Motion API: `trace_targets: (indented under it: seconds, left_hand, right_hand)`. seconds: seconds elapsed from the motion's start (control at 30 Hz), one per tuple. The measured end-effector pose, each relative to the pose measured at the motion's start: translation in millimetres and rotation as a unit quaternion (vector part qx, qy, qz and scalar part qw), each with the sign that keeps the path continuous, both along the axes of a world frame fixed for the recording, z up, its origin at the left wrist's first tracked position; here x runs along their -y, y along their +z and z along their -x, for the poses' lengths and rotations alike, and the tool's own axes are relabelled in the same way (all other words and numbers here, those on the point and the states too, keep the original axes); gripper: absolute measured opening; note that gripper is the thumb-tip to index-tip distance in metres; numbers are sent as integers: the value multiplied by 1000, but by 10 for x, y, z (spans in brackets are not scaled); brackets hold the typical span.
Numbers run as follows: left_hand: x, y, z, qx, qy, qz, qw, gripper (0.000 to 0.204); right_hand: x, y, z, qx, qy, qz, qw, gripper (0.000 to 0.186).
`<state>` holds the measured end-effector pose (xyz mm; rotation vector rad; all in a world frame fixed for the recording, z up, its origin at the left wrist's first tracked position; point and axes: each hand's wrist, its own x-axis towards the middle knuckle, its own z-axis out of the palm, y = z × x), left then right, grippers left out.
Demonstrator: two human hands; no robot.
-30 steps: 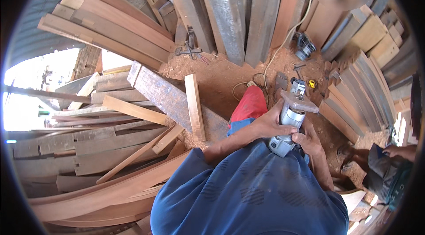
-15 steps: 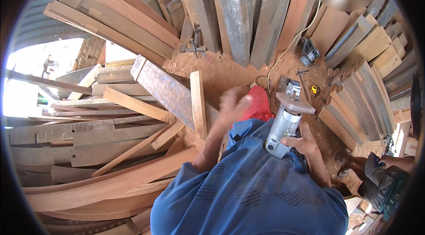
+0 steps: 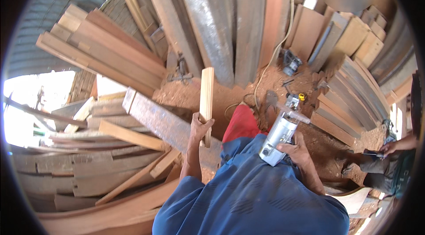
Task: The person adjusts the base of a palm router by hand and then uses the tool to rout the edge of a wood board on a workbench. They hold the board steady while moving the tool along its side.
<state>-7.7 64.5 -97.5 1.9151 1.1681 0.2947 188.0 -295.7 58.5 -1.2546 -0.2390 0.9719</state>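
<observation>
My left hand [image 3: 200, 128] is closed around a short, pale wood strip [image 3: 206, 95], which stands upright with a grooved-looking long side. Behind the strip's lower end lies a worn, paint-stained plank [image 3: 164, 117]. At my lap, my right hand [image 3: 297, 148] grips a silver trim router [image 3: 280, 140] by its cylindrical body. The router is tilted, its clear base plate [image 3: 293, 114] facing away from me and its motor end resting against my blue shirt. Part of my right hand's fingers is hidden behind the tool.
Stacked boards [image 3: 53, 159] fill the left side. Tall planks [image 3: 249, 31] lean at the back, and more wood [image 3: 349, 93] stands at the right. A blue-grey power tool [image 3: 290, 62] and a pale cord [image 3: 278, 51] lie on sawdust. Another person's hand [image 3: 392, 147] shows at far right.
My left hand, blurred and empty before, has moved left and taken hold of the wood strip, now raised off the plank. My right hand still holds the router, slightly shifted left.
</observation>
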Motion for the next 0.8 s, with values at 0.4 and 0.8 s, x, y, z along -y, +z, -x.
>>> trace_targets:
  seconds: [0.4, 0.8]
  left_hand:
    - [893, 1395, -2829, 277, -341, 262, 859, 54]
    - [1652, 1819, -3302, 221, -506, 239, 799, 65]
  right_hand:
    - [272, -9, 29, 28, -74, -40, 996, 52]
    - [359, -88, 76, 28, -115, -24, 993, 55]
